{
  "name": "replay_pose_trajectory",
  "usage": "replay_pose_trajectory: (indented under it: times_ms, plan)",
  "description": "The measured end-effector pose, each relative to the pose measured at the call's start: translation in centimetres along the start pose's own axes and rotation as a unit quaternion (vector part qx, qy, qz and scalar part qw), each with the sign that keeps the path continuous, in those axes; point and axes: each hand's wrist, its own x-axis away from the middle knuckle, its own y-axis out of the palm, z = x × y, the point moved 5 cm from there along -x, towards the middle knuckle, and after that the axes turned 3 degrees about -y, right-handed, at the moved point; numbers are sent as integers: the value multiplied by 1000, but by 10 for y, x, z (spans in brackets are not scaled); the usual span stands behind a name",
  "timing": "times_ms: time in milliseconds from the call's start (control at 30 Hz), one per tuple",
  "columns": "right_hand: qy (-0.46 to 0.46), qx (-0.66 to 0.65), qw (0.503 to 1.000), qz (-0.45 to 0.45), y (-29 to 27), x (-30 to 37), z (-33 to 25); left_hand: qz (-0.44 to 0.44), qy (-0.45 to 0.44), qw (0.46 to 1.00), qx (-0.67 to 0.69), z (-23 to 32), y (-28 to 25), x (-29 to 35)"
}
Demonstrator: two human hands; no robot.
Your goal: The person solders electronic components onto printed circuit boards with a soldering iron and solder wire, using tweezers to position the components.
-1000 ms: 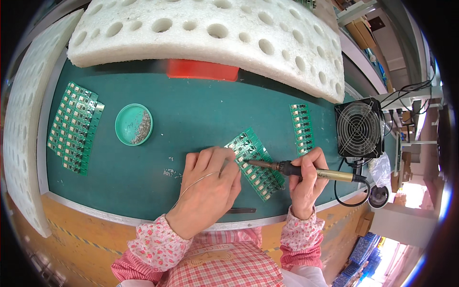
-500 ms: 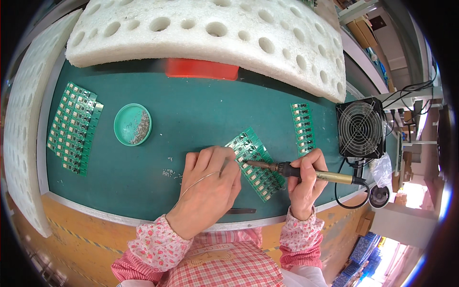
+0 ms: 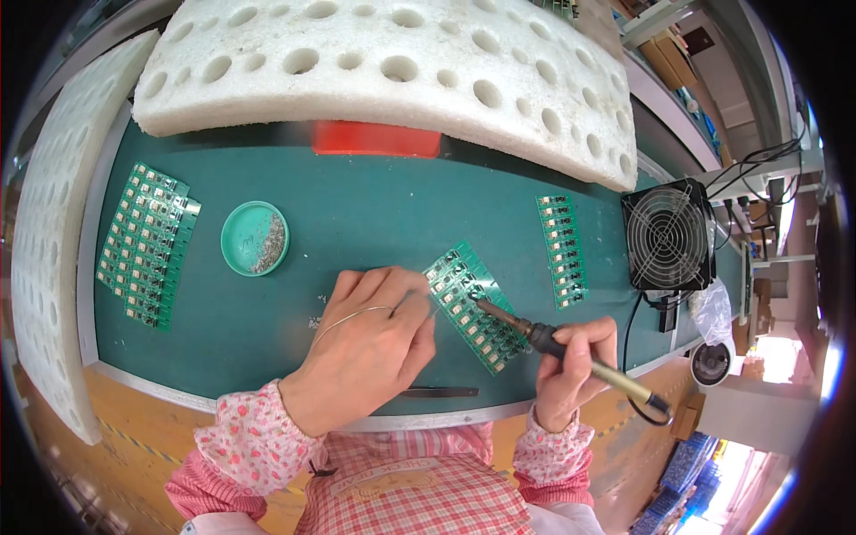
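My right hand point(image 3: 573, 373) grips a soldering iron point(image 3: 541, 336) by its dark sleeve and tan handle. Its tip is at the middle of a green circuit board panel point(image 3: 490, 334), which carries rows of small white components; I cannot tell whether it touches. To the left of that panel, my left hand point(image 3: 366, 343) has its fingers curled together. A thin silvery solder wire point(image 3: 349, 315) loops over the back of this hand, and the fingertips are mostly hidden. Partly under the left hand lies a dark, flat, narrow tool point(image 3: 441, 392) resembling tweezers.
A round green dish point(image 3: 241, 241) holds small grey bits. More board panels lie at left point(image 3: 147, 245) and right point(image 3: 560, 250). A black fan point(image 3: 669, 236) stands at the right edge. White foam blocks point(image 3: 383, 98) with holes and a red tray point(image 3: 376, 140) border the back.
My left hand has drawn slightly left, away from the panel. The soldering iron is now tilted more steeply, its handle end lower, and its tip has shifted right. The whole view has shifted slightly.
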Motion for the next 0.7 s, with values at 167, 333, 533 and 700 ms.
replay_pose_trajectory:
  times_ms: [167,333,533,700]
  plan:
    - [-126,116,983,-58,7,15,-8,-2,23,1000,-7,-9,9,-2]
    - [-229,150,953,-130,20,17,-16,7,26,1000,-4,-13,13,-1]
    - [-287,187,920,-190,38,9,-31,19,24,1000,0,-15,14,-4]
    - [-283,183,921,-193,44,7,-32,15,17,1000,-5,-14,15,-4]
